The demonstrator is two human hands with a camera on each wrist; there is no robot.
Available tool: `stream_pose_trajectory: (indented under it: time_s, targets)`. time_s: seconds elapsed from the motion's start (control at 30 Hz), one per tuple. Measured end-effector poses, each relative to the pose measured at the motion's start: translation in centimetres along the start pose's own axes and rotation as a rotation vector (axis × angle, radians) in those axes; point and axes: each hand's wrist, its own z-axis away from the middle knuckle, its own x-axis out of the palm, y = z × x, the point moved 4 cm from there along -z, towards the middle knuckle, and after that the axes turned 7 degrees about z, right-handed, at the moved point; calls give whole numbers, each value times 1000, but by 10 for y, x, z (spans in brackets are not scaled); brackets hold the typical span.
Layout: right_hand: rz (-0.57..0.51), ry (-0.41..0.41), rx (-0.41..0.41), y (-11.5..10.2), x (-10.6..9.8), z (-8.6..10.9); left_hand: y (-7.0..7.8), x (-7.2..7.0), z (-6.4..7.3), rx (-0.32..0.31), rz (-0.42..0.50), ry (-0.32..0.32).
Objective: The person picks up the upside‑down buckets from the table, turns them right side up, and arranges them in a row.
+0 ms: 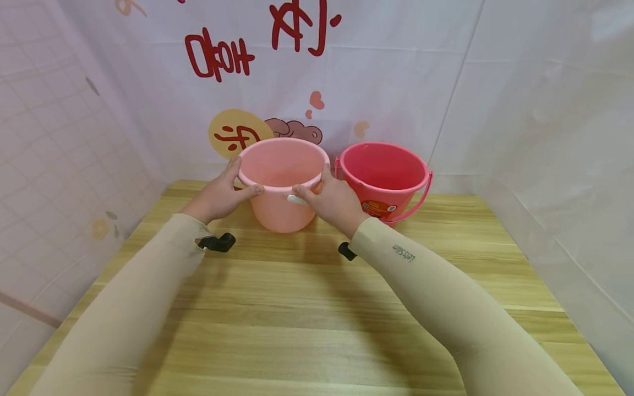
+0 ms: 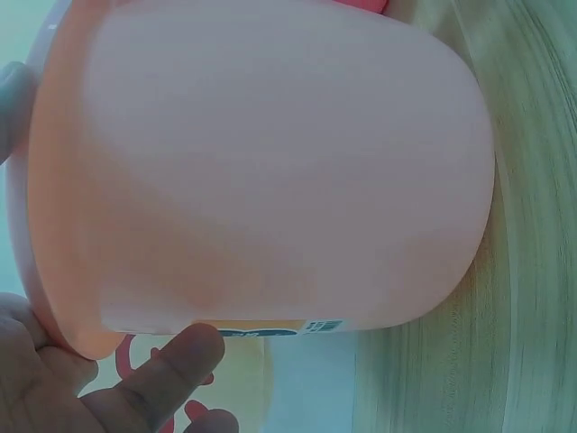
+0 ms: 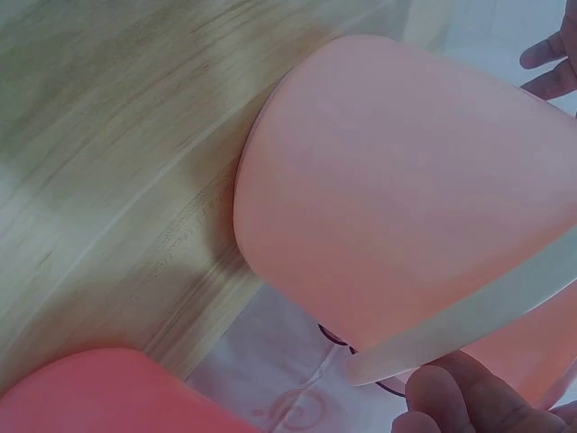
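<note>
A light pink bucket (image 1: pixel 282 212) stands upright on the wooden table, held between both hands. My left hand (image 1: pixel 220 192) grips its rim from the left, thumb at the front and fingers along the outer side. On the right, my right hand (image 1: pixel 339 201) grips the rim, its thumb close to the small white end of the handle (image 1: pixel 297 199). The right wrist view shows the white handle (image 3: pixel 469 311) lying along the bucket's side, right by the fingertips (image 3: pixel 437 392). A printed label (image 2: pixel 270 327) shows near the left fingers.
A hot pink bucket (image 1: pixel 386 165) with its handle hanging down stands just right of the light pink one. Behind both hangs a white printed curtain (image 1: pixel 396 71), and further curtains line the left and right sides. The wooden table (image 1: pixel 277 330) stretches toward me.
</note>
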Motion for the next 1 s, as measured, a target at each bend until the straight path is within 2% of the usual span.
stream_pose_trajectory:
  time_s: [0.6,1.0]
  targets:
    - [-6,28,-13,1,-2,-5,-1,1,-8,-24,-31,7]
    - [-11,15,-5,4,-1,-7,-1,1,-11,-27,-20,12]
